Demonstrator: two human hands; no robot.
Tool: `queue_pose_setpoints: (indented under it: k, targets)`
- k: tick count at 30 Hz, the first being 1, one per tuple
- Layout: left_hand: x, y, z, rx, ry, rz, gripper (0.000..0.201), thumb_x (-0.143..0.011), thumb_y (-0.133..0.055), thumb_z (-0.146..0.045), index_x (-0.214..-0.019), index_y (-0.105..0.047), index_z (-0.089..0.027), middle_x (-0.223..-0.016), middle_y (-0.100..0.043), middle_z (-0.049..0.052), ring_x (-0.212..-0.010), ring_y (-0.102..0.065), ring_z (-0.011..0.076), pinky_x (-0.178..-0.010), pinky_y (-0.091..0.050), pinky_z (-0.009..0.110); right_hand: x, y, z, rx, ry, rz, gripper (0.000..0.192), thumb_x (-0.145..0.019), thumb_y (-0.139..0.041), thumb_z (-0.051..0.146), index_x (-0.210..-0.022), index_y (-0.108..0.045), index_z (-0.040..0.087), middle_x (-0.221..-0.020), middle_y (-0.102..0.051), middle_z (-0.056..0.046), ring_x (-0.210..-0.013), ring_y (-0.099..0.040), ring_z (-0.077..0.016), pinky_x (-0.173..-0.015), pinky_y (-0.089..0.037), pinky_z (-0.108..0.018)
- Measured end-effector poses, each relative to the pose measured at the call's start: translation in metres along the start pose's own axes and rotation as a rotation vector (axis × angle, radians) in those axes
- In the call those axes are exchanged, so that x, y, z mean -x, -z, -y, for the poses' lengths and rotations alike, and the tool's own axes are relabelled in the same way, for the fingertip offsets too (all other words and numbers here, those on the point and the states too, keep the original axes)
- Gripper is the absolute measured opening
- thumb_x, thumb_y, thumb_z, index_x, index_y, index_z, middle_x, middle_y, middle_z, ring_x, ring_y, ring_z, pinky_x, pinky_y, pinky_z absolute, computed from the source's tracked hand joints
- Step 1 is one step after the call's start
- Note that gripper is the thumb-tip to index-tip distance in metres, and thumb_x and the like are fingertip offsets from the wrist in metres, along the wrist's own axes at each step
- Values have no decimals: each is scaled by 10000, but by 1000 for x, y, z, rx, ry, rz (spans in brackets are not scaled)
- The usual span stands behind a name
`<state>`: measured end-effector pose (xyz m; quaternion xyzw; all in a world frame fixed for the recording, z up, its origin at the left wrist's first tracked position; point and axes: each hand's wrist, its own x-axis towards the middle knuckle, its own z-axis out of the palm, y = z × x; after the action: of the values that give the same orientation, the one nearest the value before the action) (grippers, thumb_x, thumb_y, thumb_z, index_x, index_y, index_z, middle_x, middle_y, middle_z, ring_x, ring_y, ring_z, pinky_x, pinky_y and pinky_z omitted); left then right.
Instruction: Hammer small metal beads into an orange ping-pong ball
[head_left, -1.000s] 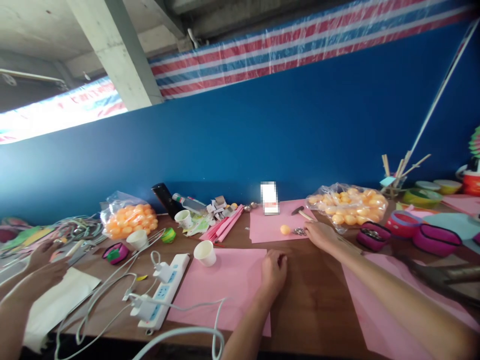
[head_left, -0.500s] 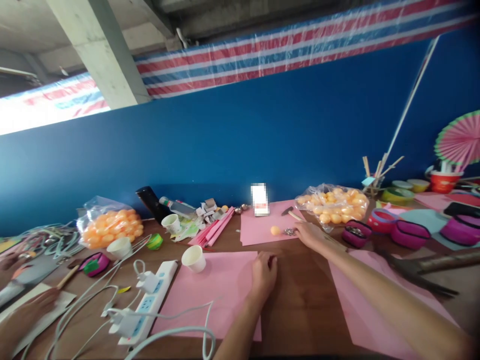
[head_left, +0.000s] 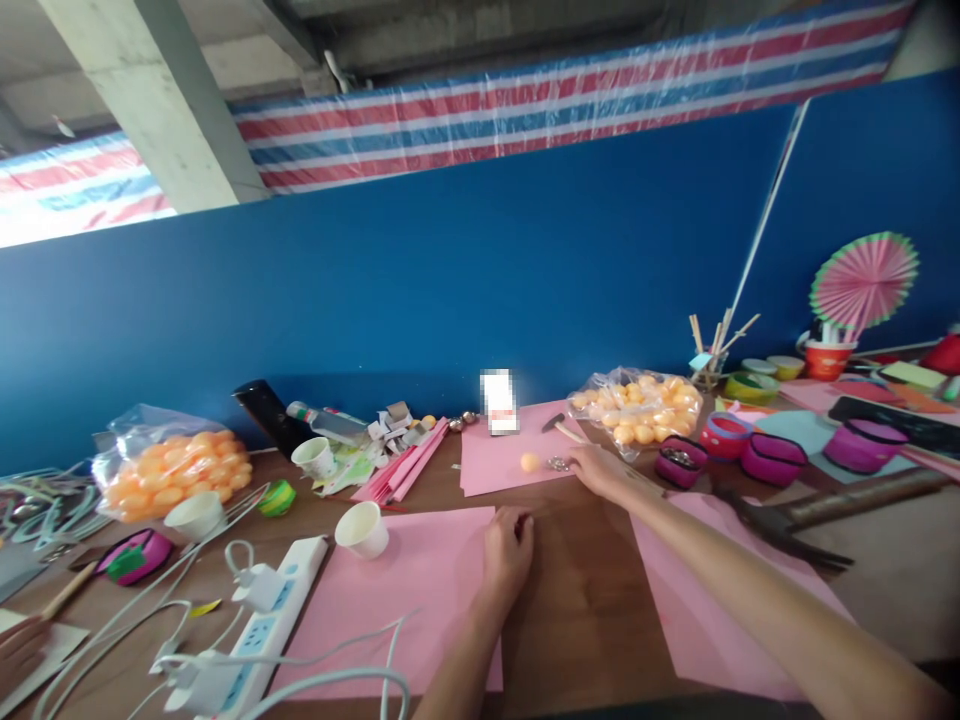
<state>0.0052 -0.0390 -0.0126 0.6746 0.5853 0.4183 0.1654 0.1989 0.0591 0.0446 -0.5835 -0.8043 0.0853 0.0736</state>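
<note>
My left hand [head_left: 510, 545] rests with curled fingers at the right edge of a pink paper sheet [head_left: 420, 610]. Its palm side is hidden, so anything inside does not show. Reaching forward, my right hand [head_left: 598, 468] has its fingers drawn together beside a small cluster of shiny metal pieces [head_left: 558, 464] on another pink sheet [head_left: 484, 470]. What its fingertips hold, if anything, is too small to make out. An orange ball [head_left: 530, 462] lies left of the metal pieces. Behind my right hand lies a small hammer [head_left: 562, 428] with a wooden handle.
Bags of orange balls [head_left: 645, 405] stand right and left. A power strip [head_left: 266, 625] with cables and a paper cup [head_left: 362, 530] lie at left. Purple containers [head_left: 772, 458] and a larger hammer [head_left: 795, 520] are at right. Another person's hand [head_left: 22, 650] shows far left.
The view has turned slightly right, so the table's things sit farther left in the picture. Both my hands keep about the same places on the table.
</note>
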Motion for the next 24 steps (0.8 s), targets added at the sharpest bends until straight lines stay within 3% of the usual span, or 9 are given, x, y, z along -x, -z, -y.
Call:
queue_pose_setpoints:
  k: [19, 24]
  targets:
    - [0, 0, 1, 8, 8, 3, 182, -780, -432, -207, -825, -608, -183, -790, -613, 45, -748, -562, 159, -679, -439, 287, -3, -3, 0, 68, 4, -21, 204, -823, -396, 247, -854, -583, 172, -945, -617, -82, -905, -553, -191, -766, -361, -273]
    - [1, 0, 1, 16, -1, -2, 188, -785, -427, -214, -835, -607, -191, -795, -611, 44, -753, -562, 158, -680, -438, 285, -8, -1, 5, 25, 17, -84, 239, -842, -355, 259, -879, -569, 160, -1059, -564, -113, -914, -537, -209, -748, -375, -293]
